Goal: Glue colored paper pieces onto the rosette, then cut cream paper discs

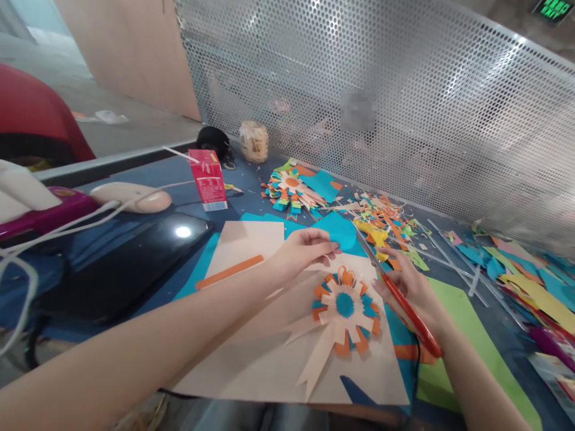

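My left hand (309, 248) has its fingers curled at the lower edge of a round-edged blue paper piece (342, 230), seemingly pinching it; the exact grip is partly hidden. In my right hand (413, 293) are red-handled scissors (406, 311), blades pointing up and left toward the blue paper's right edge. Below and between the hands, a paper rosette (345, 305) with a blue centre, cream and orange strips and two cream tails lies on a cream sheet (251, 365). An orange strip (231, 272) lies left of my left hand. Just beyond the scissors is a yellow item (375, 233).
Another layered rosette (291, 185) and paper scraps (381, 209) lie at the back, before a perforated metal screen (381, 72). A pink drink carton (209, 179), a black phone (126, 263) and cables stand left. Green paper (471, 353) and coloured sheets (530, 275) lie right.
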`<state>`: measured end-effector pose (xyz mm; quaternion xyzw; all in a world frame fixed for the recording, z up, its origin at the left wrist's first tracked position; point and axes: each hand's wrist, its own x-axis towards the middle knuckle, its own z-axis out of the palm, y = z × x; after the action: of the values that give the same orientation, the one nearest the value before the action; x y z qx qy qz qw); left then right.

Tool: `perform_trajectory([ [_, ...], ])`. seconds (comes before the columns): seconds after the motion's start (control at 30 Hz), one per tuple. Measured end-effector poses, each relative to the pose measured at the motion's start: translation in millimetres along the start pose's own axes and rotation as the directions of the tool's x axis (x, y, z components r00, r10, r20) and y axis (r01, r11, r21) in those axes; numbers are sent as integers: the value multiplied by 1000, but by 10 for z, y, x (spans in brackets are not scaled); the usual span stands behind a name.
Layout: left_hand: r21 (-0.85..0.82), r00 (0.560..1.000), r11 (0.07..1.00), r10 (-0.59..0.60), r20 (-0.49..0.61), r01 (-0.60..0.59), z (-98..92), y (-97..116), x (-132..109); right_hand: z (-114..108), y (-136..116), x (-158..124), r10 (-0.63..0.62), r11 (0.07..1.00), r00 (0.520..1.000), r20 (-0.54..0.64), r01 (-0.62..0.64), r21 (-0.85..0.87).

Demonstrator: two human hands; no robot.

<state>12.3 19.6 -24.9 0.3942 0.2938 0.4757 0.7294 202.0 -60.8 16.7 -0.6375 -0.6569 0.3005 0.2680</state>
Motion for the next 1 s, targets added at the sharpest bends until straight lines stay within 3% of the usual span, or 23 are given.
perform_trajectory([
  [0.2, -8, 1000, 1000, 7, 7, -7, -51, -11, 39, -16, -12, -7, 19, 999, 999, -34, -20, -31],
  [0.4, -18, 998, 1000, 20, -56, -21, -66, 17, 47, -14, -6, -10, 29, 999, 998, -63, -31, -42],
  [0.5, 52, 994, 996, 78, -73, -74, -52, 37, 28, -15, -7, -13, 23, 999, 998, -55, -25, -33],
  [0.7, 316, 980, 930, 199, -2, -189, -8, 97, -20, -15, -18, -19, 11, 1000, 999, -42, -11, -5],
  [1.0, 348, 976, 916, 218, -21, -197, -21, 108, -12, -42, -8, -23, 14, 998, 999, -46, -16, -58],
])
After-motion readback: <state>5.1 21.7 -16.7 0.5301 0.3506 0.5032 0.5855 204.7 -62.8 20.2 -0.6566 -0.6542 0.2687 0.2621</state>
